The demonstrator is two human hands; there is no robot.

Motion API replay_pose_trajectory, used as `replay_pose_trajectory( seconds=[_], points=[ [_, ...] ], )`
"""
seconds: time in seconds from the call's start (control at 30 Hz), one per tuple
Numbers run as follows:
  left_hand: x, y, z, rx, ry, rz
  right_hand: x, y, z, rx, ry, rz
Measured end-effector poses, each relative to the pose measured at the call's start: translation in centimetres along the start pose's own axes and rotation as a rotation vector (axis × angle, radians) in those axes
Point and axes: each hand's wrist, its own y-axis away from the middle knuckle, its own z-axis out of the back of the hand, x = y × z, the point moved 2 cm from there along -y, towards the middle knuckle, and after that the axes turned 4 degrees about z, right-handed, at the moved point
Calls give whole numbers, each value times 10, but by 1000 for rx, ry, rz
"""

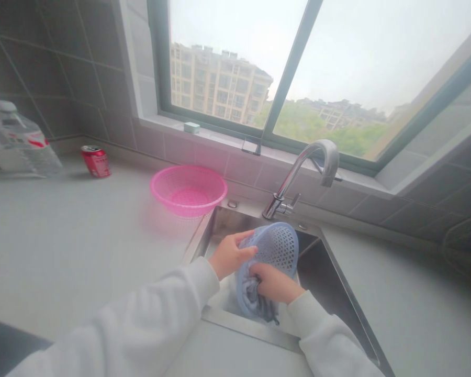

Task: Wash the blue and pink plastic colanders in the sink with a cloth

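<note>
While the left hand (233, 254) grips the upper left edge of a blue basket (281, 247), its thumb and fingers pinched around the rim, the right hand (277, 283) is closed on a bunched grey cloth (259, 302) at the basket's lower part. In the head view, the basket is tilted over the left part of a steel sink (255, 331), and its perforated wall, cut with small triangular holes, faces up beyond the right hand. The cloth lies crumpled against the inside of the basket, and a darker end of it reaches the lower rim; how much more cloth is covered by the fingers I cannot tell. Below the basket, the sink floor is partly hidden and pale, and whether water stands on it is unclear. To the right, past a divider, the sink's other part is in shadow.

Behind the sink stands a chrome tap (325, 162), its spout curving to the right. Beside the sink's far left corner, a pink basket (188, 210) sits upright on the pale counter (82, 235), the meshed floor showing through its wide mouth. Farther left are a red can (96, 161), upright, and near it a clear bottle (27, 141) with a white cap; how full either one is cannot be made out. On the windowsill (222, 137) rests a small pale green block (191, 127).
</note>
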Motion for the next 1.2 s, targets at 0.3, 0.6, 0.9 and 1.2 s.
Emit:
replay_pose_trajectory(
  seconds=[0.3,0.6,0.9,1.2],
  points=[
    [-6,11,-24,65,-180,-96,-14,18,57,-1167,5,7],
    [2,0,2,-58,39,45,22,2,1,38,-16,187],
    [-7,7,-13,62,-236,-65,-38,11,53,-948,67,-203],
    [-4,4,-5,6,-94,-42,33,7,5,-74,-50,362]
  ],
)
